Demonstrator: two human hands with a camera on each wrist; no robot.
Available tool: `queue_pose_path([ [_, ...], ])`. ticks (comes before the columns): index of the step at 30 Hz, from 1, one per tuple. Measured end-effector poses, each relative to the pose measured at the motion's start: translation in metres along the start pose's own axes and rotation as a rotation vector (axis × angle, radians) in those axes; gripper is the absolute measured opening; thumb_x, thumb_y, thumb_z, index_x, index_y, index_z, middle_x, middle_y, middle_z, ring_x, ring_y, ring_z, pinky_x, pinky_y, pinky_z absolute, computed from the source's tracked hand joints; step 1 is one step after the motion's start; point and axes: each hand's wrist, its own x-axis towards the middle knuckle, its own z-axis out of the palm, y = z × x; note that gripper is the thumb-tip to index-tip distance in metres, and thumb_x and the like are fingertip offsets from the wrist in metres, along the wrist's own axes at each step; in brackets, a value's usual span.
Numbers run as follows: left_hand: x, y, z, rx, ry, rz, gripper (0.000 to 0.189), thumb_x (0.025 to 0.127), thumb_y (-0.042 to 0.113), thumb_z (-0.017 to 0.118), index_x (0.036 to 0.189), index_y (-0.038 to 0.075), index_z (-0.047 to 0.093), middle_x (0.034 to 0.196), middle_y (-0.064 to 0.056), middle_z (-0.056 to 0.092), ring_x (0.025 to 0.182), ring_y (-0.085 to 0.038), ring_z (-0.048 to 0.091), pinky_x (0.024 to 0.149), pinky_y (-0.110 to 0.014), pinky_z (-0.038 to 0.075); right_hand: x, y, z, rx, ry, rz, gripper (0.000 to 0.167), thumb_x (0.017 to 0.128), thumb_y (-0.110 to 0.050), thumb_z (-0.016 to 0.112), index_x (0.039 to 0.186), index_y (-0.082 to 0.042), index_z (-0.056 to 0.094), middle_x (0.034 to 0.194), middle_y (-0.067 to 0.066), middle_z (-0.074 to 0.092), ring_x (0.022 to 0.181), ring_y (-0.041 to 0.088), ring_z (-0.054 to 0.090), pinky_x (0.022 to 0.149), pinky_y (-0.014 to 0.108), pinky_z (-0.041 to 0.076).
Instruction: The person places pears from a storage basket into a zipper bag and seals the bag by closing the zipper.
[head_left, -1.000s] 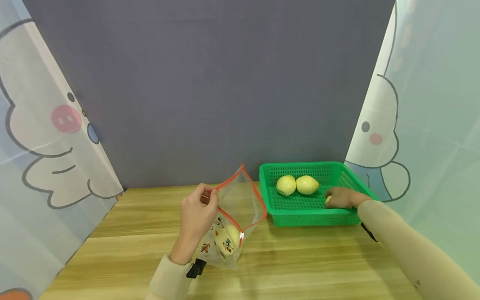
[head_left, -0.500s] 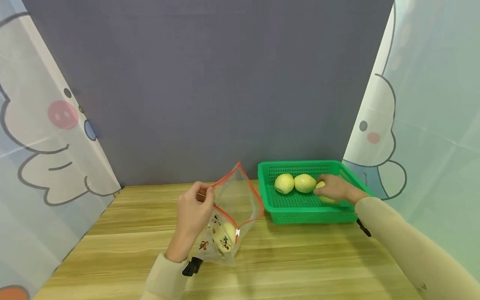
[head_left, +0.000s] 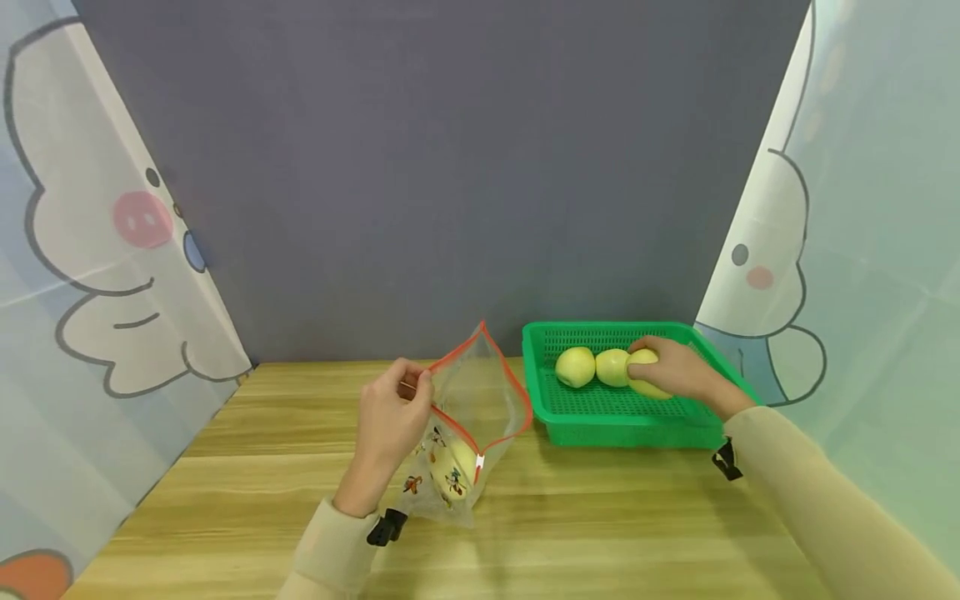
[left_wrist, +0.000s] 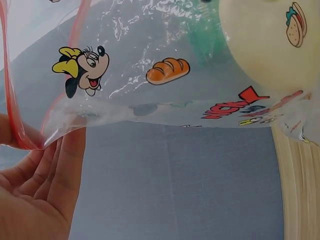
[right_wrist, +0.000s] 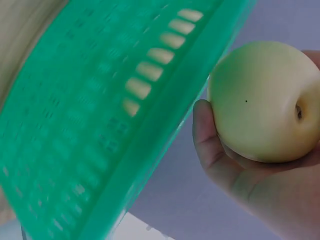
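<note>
My left hand [head_left: 393, 412] pinches the red-edged rim of a clear zip bag [head_left: 480, 400], whose mouth gapes wide. Cartoon prints cover the bag's plastic, and a white slider [head_left: 480, 461] sits at the near corner of its zip. Low inside the bag lies a pale yellow apple [head_left: 452, 475], partly veiled by the film. Over the green basket [head_left: 630, 436] my right hand [head_left: 678, 367] grips another pale yellow apple [right_wrist: 265, 105]; the right wrist view shows its stem-end hollow. Two more, a left apple [head_left: 575, 367] and a middle apple [head_left: 612, 367], rest on the basket floor.
A wood-grain table [head_left: 570, 525] lies under everything. Behind it hangs a dark grey cloth [head_left: 450, 183]. Printed curtains, a left curtain [head_left: 82, 333] and a right curtain [head_left: 885, 275], flank the table. The basket's raised rim stands between the right hand and the bag.
My right hand has lifted an apple off the basket floor and moved a little left with it. The left hand keeps holding the bag's rim, nearly still.
</note>
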Motion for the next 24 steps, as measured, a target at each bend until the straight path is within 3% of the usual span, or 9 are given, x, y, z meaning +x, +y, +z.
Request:
queue_pose_path([
  [7, -0.001, 0.000, 0.002, -0.014, -0.010, -0.023, 0.007, 0.093, 0.006, 0.065, 0.089, 0.006, 0.071, 0.071, 0.000, 0.067, 0.062, -0.013, 0.065, 0.057, -0.029, 0.054, -0.007, -0.011, 0.012, 0.049, 0.040, -0.031, 0.053, 0.094, -0.029, 0.059, 0.138, -0.001, 0.054, 0.102, 0.014, 0.062, 0.071, 0.022, 0.054, 0.063, 0.037, 0.046],
  [15, 0.003, -0.003, 0.000, -0.024, -0.010, -0.001, 0.007, 0.094, 0.005, 0.065, 0.090, 0.004, 0.070, 0.072, -0.002, 0.067, 0.062, -0.014, 0.065, 0.058, -0.029, 0.054, -0.011, -0.026, 0.022, 0.117, 0.074, -0.060, 0.048, 0.095, -0.028, 0.061, 0.136, -0.004, 0.057, 0.117, 0.017, 0.062, 0.077, 0.023, 0.057, 0.065, 0.038, 0.048],
  [24, 0.001, -0.001, 0.005, -0.023, -0.025, -0.004, 0.009, 0.095, 0.006, 0.064, 0.089, 0.005, 0.070, 0.072, -0.001, 0.067, 0.061, -0.012, 0.065, 0.055, -0.030, 0.053, -0.021, -0.045, 0.027, 0.167, 0.104, -0.091, 0.046, 0.094, -0.026, 0.063, 0.135, -0.007, 0.059, 0.119, 0.016, 0.062, 0.082, 0.024, 0.057, 0.068, 0.038, 0.048],
])
